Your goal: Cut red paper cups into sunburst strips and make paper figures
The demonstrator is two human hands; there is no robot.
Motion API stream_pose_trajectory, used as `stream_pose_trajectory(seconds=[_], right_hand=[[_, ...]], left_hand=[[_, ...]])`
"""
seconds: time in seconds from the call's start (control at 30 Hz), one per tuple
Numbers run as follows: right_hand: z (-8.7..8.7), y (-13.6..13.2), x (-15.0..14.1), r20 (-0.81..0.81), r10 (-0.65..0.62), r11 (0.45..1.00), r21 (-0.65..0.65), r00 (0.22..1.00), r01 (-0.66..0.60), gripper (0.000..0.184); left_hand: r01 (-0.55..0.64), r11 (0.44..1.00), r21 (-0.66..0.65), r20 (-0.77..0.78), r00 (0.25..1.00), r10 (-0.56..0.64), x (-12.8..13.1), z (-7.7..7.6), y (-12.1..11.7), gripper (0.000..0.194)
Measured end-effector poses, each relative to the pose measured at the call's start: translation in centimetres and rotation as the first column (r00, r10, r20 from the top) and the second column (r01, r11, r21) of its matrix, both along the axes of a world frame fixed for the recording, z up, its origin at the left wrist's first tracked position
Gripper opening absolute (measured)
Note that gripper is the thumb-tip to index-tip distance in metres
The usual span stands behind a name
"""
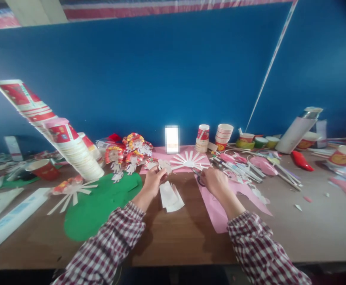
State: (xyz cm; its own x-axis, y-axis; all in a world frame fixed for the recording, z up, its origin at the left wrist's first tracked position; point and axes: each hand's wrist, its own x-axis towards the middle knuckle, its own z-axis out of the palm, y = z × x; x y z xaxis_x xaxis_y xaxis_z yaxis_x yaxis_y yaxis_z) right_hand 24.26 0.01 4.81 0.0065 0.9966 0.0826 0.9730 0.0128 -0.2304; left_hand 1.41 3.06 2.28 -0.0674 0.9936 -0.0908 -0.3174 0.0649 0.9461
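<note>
My left hand (153,184) pinches a small pale paper piece (164,166) between thumb and fingers. A pair of dark-handled scissors (200,180) is in my right hand (216,182), whose fingers are closed round the handles. Behind and between the hands, a cut paper cup (189,163) lies with its white strips fanned out on pink paper (158,153). White paper pieces (171,197) lie on the table just below my left hand. Another pink sheet (214,215), with curved cut edges, lies under my right wrist.
A tall leaning stack of paper cups (72,148) stands left, by green paper (101,206). Paper lion figures (133,152) lie at the back. Shorter cup stacks (224,136), a white bottle (297,132), a red object (302,160) and scattered scraps occupy the right.
</note>
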Motion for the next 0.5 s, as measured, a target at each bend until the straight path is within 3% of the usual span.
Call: stream_pose_trajectory(seconds=[0.17, 0.37, 0.43, 0.5], right_hand=[[-0.1, -0.2, -0.3, 0.074, 0.017, 0.999, -0.031, 0.997, -0.015, 0.016], [-0.7, 0.1, -0.1, 0.072, 0.057, 0.998, -0.018, 0.996, -0.055, 0.016], [-0.9, 0.4, 0.2, 0.014, 0.067, 0.998, -0.011, 0.998, -0.067, 0.016], [-1.2, 0.8, 0.7, -0.169, 0.087, 0.995, -0.032, 0.982, -0.094, 0.017]], left_hand=[[0.06, 0.998, -0.007, 0.104, 0.993, -0.059, -0.4, -0.9, -0.4, 0.03], [0.03, 0.997, -0.064, 0.171, 0.985, -0.018, -1.6, -1.3, -0.2, 0.032], [0.018, 0.997, -0.076, 0.18, 0.984, -0.004, -1.8, -1.3, -0.1, 0.032], [0.016, 0.997, -0.082, 0.182, 0.983, 0.0, -1.8, -1.3, -0.1, 0.032]])
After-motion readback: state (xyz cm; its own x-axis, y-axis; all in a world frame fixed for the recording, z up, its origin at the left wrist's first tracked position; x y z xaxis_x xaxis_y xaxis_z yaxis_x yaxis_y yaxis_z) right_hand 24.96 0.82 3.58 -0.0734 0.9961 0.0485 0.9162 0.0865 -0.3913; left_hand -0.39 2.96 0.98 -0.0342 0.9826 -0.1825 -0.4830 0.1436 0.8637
